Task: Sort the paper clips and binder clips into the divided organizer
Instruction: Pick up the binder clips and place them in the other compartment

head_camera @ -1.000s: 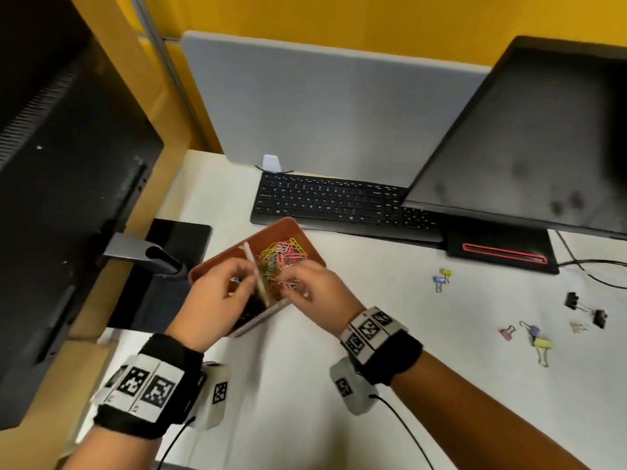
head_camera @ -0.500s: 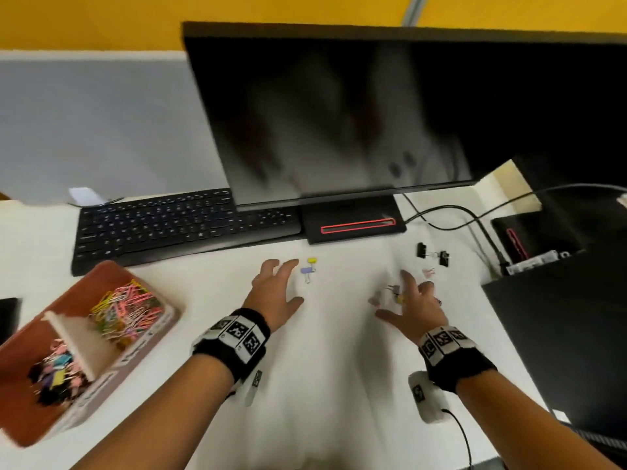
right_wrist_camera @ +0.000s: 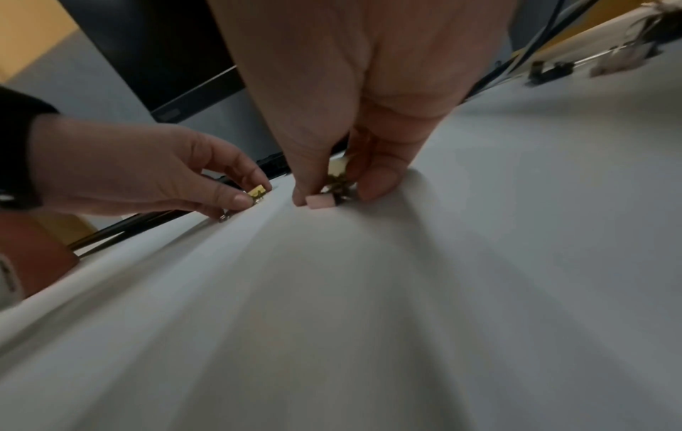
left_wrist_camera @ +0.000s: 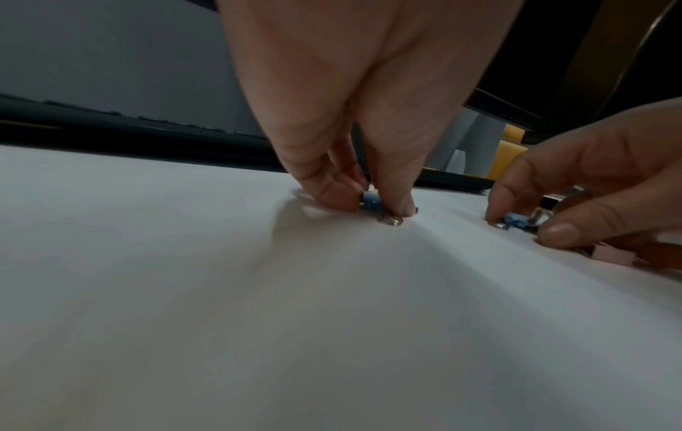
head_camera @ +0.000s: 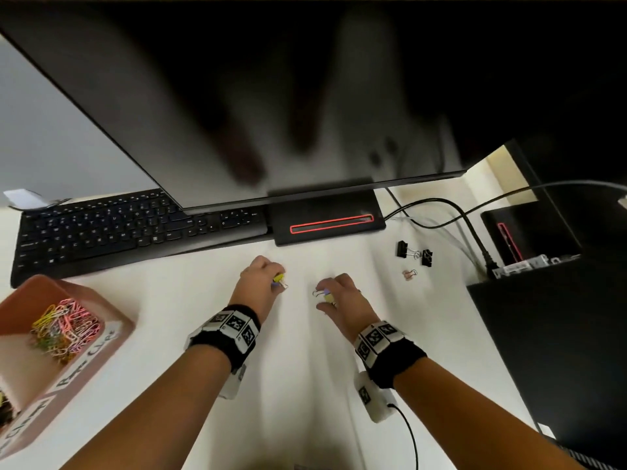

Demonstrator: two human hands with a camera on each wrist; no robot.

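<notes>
On the white desk my left hand (head_camera: 276, 281) pinches two small binder clips, one yellow (head_camera: 279, 277) and one blue (left_wrist_camera: 370, 201), between thumb and fingertips. A little to its right my right hand (head_camera: 327, 298) curls round a small bunch of clips: a blue one (head_camera: 326, 292), a yellow one (head_camera: 328, 298) and a pink one (right_wrist_camera: 319, 201). Both hands are down at the desk surface. The reddish divided organizer (head_camera: 112, 317) sits at the left edge, with coloured paper clips (head_camera: 64, 329) heaped in its far compartment.
Two black binder clips (head_camera: 414, 254) and a small pink clip (head_camera: 409, 274) lie loose to the right of my hands. A black keyboard (head_camera: 129, 228), the monitor's base (head_camera: 327, 215), cables (head_camera: 451, 212) and a dark box (head_camera: 549, 334) on the right edge border the working space.
Both hands left the organizer and moved right to the loose clips. Half a second ago they were spread open over the clips; now their fingers have closed on them.
</notes>
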